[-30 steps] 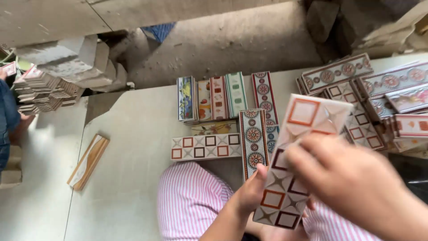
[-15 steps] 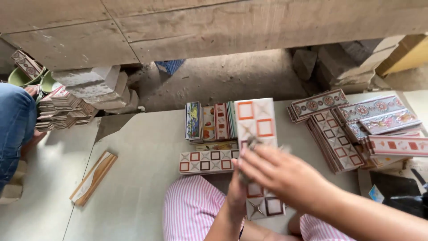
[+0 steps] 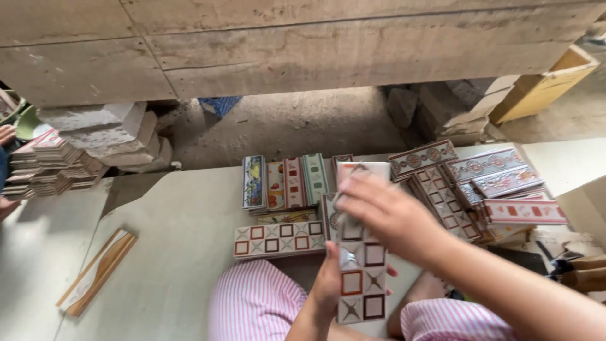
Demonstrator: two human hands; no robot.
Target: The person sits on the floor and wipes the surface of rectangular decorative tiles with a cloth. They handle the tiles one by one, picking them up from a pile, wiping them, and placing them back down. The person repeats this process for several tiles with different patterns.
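Observation:
I hold a long narrow border tile (image 3: 358, 278) with red and brown squares and star patterns, upright over my lap. My left hand (image 3: 329, 284) grips its lower left edge from below. My right hand (image 3: 385, 215) is closed over the tile's upper half, covering the top part. A matching patterned tile (image 3: 278, 239) lies flat on the pale table (image 3: 177, 252) just left of my hands. Behind it stands a row of several colourful border tiles (image 3: 287, 182).
Stacks of patterned tiles (image 3: 480, 189) lie at the right. A wood-coloured strip tile (image 3: 96, 273) lies at the left. Another person's hand (image 3: 6, 134) and tile stacks (image 3: 47, 165) are at far left. Stone blocks (image 3: 107, 129) and a concrete wall stand behind. My pink striped knees (image 3: 255, 303) are below.
The view has tilted up and the tile has dropped lower in it. My right hand has slid up onto the tile's top half; my left hand still holds the lower edge.

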